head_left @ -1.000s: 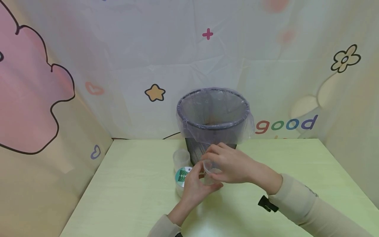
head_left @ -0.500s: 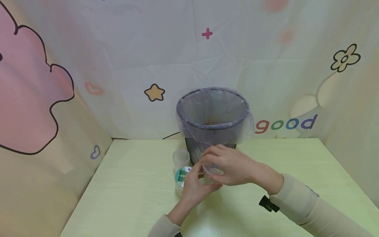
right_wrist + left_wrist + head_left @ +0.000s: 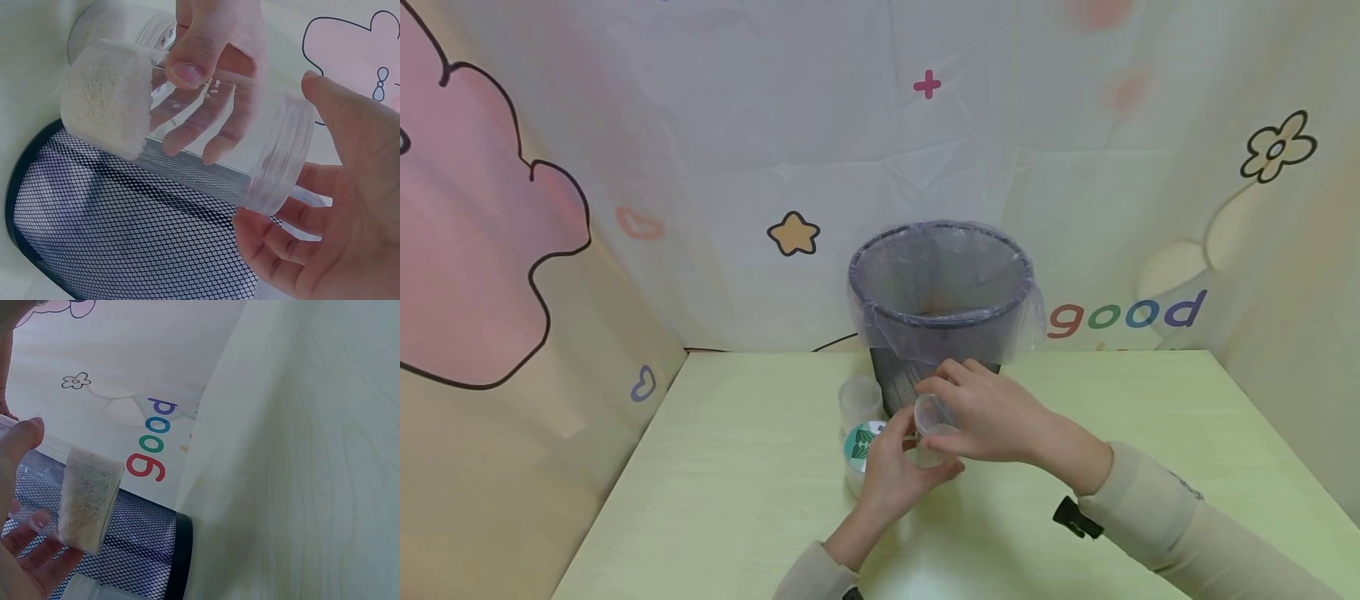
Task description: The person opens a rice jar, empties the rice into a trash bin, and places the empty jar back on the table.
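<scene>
Clear jar (image 3: 931, 427) w/ pale grains at bottom, held tilted above table (image 3: 737, 467), just in front of mesh bin (image 3: 940, 283). Left hand (image 3: 891, 475) curled round the grain end from below; right hand (image 3: 992, 412) gripping the threaded mouth end, fingers bent over rim. Risk, as a guess: mouth looks uncapped, so more tilt could spill grains onto table, short of the bin; smooth plastic could also slip if either grip loosens. Right wrist view shows jar (image 3: 187, 125) close up: threads, stray grains stuck to wall, mesh behind. Head view alone shows lidded tub (image 3: 861, 446) w/ green label and empty cup (image 3: 859, 400) just left of hands.
</scene>
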Demonstrator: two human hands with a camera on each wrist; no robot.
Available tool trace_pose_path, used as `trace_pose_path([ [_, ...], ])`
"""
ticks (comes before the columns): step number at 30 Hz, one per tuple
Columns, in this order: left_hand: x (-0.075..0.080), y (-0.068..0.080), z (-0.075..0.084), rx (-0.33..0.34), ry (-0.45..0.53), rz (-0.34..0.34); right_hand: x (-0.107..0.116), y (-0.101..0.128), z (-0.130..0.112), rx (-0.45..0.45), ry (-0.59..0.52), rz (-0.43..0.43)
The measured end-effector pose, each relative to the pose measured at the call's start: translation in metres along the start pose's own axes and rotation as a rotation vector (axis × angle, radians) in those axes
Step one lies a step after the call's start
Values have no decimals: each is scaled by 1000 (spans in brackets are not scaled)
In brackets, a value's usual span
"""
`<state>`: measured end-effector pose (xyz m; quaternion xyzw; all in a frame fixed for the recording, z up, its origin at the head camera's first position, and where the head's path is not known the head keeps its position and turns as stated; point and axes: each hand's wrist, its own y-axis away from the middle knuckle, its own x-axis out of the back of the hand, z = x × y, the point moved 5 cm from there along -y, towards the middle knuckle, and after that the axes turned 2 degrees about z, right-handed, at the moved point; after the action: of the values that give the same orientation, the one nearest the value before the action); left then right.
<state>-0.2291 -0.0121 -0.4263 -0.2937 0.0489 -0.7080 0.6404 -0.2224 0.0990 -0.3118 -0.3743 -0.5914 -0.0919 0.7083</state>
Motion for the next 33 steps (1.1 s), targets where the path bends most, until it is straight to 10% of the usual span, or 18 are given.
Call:
trace_pose_path([
  [33, 0, 0, -2, 4, -37, -6, 2, 3, -4, 156, -173, -100],
])
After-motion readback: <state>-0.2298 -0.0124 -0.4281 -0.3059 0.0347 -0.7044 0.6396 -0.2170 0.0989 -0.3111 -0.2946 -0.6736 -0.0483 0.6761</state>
